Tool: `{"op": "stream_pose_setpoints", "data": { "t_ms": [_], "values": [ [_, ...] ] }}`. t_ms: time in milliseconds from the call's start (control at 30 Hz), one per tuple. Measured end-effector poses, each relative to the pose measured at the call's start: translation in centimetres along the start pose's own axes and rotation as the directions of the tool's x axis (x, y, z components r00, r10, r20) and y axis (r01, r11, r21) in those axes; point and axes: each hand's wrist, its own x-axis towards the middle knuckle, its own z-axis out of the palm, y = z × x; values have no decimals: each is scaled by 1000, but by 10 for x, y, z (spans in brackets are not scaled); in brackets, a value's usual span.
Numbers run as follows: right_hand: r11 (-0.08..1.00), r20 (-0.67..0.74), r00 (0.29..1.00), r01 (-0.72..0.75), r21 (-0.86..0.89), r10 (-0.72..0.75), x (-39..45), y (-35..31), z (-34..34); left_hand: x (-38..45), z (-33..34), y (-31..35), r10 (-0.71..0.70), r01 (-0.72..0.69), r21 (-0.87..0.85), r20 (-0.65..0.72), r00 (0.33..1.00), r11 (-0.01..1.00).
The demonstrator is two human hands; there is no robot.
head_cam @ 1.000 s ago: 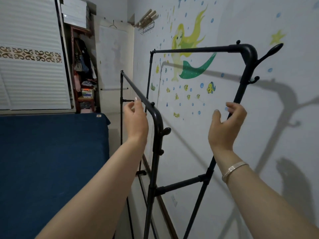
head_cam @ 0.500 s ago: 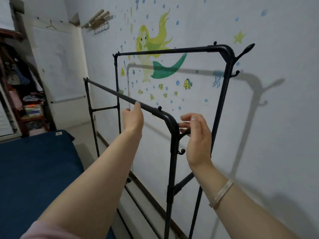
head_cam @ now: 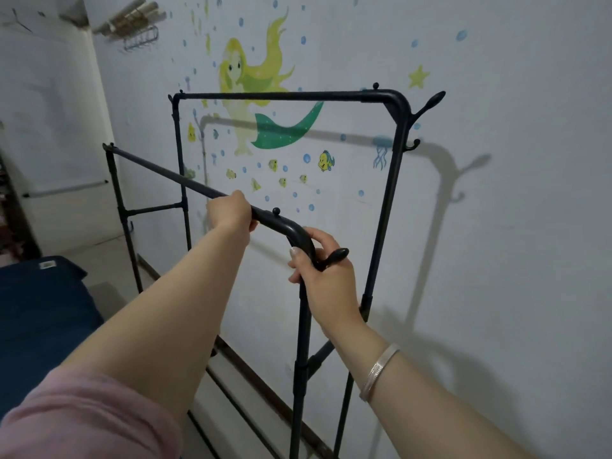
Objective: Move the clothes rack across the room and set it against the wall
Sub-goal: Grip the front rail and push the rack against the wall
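Note:
The clothes rack (head_cam: 384, 207) is a black metal frame with two top rails, one low and near me, one higher and close to the wall (head_cam: 513, 226). My left hand (head_cam: 230, 212) is closed over the near top rail. My right hand (head_cam: 319, 270) grips the bent corner of that same rail, just under the curve, with a black hook knob sticking out between its fingers. The far rail and its hooks stand right beside the wall with the mermaid sticker.
A bed with a blue cover (head_cam: 43, 313) lies at the left. The wall's dark skirting board (head_cam: 265, 376) runs along the floor below the rack. A wall hook rack (head_cam: 139, 38) hangs high at the back left, above a pale door.
My right hand has moved from the air by the far post onto the near rail's corner and closed on it. My left hand has closed over the rail. The view has swung right.

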Motion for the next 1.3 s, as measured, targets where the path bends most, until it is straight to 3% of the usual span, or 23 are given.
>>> {"op": "stream_pose_setpoints", "data": {
  "t_ms": [267, 567, 867, 1067, 1167, 1300],
  "values": [
    [994, 134, 988, 85, -61, -76, 27, 12, -34, 3, 30, -8, -56, 47, -109, -76, 996, 993],
    [992, 180, 983, 44, -122, -22, 57, 15, -66, 5, 64, -12, -29, 19, -134, -70, 997, 991],
    [997, 39, 999, 31, -69, -28, 49, 7, -54, 23, 45, -13, -24, 18, -146, -40, 999, 989],
    [967, -184, 973, 94, -237, -139, 37, -16, -46, 42, 19, -11, -4, 10, -107, 57, 998, 994],
    [867, -289, 915, 113, -486, -281, 32, -36, -42, 58, 4, -8, -8, 23, -103, 136, 991, 994],
    [560, -160, 865, 158, -813, -476, 36, -57, 4, 84, -20, 1, -24, 42, -86, 203, 979, 995]
  ]
}}
